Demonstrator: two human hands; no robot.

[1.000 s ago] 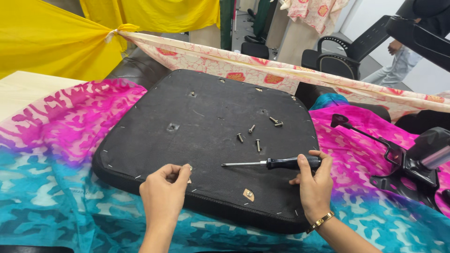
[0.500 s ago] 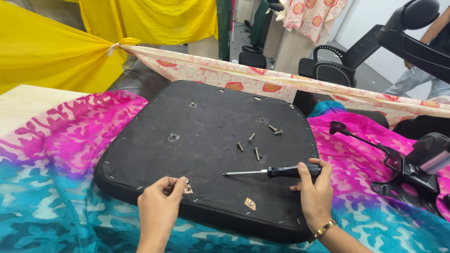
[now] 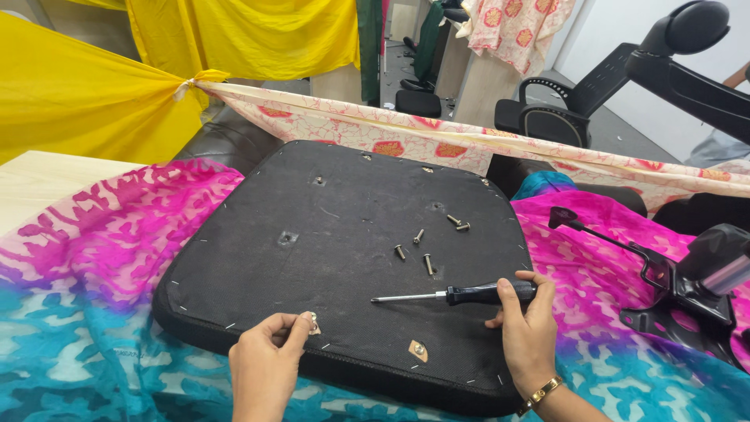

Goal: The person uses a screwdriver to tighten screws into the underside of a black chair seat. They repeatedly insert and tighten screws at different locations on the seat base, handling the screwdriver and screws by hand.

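A black upside-down chair seat (image 3: 336, 250) lies on a pink and blue cloth. My left hand (image 3: 266, 359) pinches a small screw (image 3: 311, 319) at a hole near the seat's front edge. My right hand (image 3: 527, 328) grips the black handle of a screwdriver (image 3: 453, 295), whose shaft lies flat on the seat pointing left. Several loose screws (image 3: 426, 262) lie on the seat beyond the screwdriver. Another screw sits in a tan patch (image 3: 418, 349) near the front edge.
A black chair mechanism with a lever (image 3: 672, 273) rests on the cloth at the right. Yellow fabric (image 3: 94, 94) hangs at the back left. A patterned cloth strip (image 3: 437, 141) runs behind the seat. Office chair parts (image 3: 625, 70) stand at the back right.
The view has dropped closer to the seat. My left hand has moved slightly forward with the screw at the front-edge hole. My right hand keeps its hold on the screwdriver.
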